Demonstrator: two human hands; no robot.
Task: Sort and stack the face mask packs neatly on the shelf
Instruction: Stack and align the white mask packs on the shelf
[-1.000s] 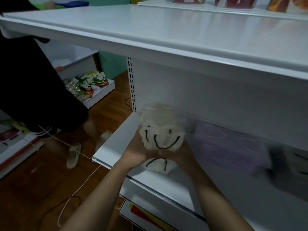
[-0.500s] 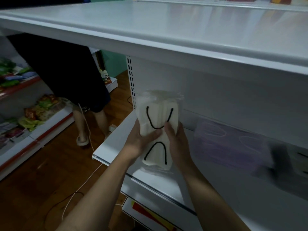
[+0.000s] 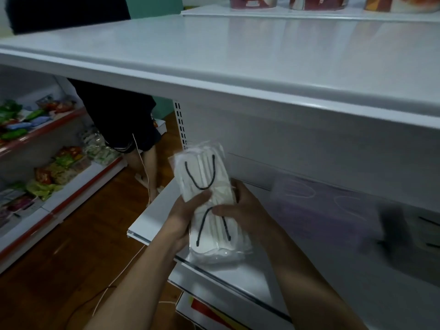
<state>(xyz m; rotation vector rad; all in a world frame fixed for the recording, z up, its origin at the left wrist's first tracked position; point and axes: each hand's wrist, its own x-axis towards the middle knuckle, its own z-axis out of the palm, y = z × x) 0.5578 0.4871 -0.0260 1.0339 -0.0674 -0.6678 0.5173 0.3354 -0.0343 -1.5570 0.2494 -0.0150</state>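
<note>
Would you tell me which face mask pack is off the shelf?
The white pack with black loops, gripped by left hand and right hand; the purple pack lies on the shelf.

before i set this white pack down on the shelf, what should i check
1. Grip: left hand and right hand both hold the white mask pack around its middle: ok.
2. Landing spot: the lower shelf is bare to the left of the purple packs: ok.
3. Purple packs squared up: too blurred, cannot tell.
4. Dark packs at far right sorted: blurred, cannot tell.
5. Headroom under the upper shelf: ok.
</note>
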